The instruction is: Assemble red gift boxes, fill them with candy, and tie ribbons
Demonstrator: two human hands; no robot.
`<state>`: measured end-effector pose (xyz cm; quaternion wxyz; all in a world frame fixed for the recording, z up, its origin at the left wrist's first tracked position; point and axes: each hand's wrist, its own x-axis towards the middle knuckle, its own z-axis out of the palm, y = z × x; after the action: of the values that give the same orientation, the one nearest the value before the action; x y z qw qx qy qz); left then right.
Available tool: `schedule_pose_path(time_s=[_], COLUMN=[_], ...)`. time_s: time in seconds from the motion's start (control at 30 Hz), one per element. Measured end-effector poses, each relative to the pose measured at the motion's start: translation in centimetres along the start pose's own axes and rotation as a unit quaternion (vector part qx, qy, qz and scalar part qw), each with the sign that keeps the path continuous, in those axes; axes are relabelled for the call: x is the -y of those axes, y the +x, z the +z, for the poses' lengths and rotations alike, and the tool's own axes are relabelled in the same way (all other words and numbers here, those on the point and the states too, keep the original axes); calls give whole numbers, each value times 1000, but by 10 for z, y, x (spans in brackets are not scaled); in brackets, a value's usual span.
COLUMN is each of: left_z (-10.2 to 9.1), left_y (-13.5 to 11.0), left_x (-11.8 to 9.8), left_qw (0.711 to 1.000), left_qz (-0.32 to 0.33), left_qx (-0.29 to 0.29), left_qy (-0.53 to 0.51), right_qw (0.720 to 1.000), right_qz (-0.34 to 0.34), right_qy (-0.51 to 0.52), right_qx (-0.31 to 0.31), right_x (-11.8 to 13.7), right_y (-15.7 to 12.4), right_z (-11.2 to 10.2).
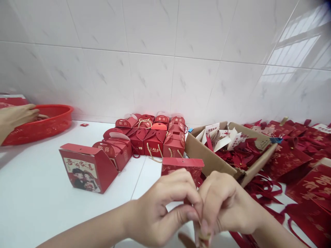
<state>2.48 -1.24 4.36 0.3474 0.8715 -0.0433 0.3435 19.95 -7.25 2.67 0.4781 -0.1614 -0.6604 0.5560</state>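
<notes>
Gold-and-red, a small blurred piece [204, 238] sits pinched under the fingertips of the right hand [230, 203] — the nearer grip — its long axis seemingly running down toward the person. Beside it the left hand [165, 206] has thumb and fingers closed together, on what I cannot tell; a red box [182, 163] stands just beyond both.

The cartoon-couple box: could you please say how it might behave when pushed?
The cartoon-couple box looks like folded card, so it is probably light and may dent if squeezed. Its wedge shape, wider at the base, suggests it may slide rather than tip.
</notes>
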Motion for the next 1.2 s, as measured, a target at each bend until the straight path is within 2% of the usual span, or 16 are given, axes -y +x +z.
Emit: schedule_pose_path(time_s=[0.07,0.13,0.2,0.3,0.37,0.47,0.53,0.6,0.73,0.83,0.97,1.2], left_z=[3,1,-6,-20,-28,-33,-31,-30,-32,-34,-33,-31], left_y=[-1,-2,-2,0,1,2,0,-2,-7,-8,-9,-9], left_x=[2,5,10,24,36,51,59,66,77,80,80,77], left_qw=[998,997,997,988,982,984,988,988,983,984,981,983], left_qz=[-14,-20,-28,-63,-103,-138,-113,-55,34,39,34,13], left_qx=[8,-4,-53,-113,-85,-19,-4,-8,1,17,10,29], left_qy=[-61,-78,-43,79,133,108,104,142,182,175,190,178], right_qw=[1000,1000,999,994,988,974,963,949,900,873,859,860], right_qz=[18,17,20,43,47,48,53,50,57,82,82,57], right_qy=[22,13,-20,-62,-88,-161,-218,-272,-390,-433,-454,-436], right_qx=[9,-2,-25,-76,-114,-149,-149,-148,-185,-208,-222,-260], right_x=[-2,1,9,21,26,27,24,20,8,-2,-14,-22], right_y=[-2,-3,-4,-6,-7,-7,-4,-1,5,7,8,12], right_z=[0,-2,-6,-16,-22,-26,-27,-27,-33,-38,-40,-40])
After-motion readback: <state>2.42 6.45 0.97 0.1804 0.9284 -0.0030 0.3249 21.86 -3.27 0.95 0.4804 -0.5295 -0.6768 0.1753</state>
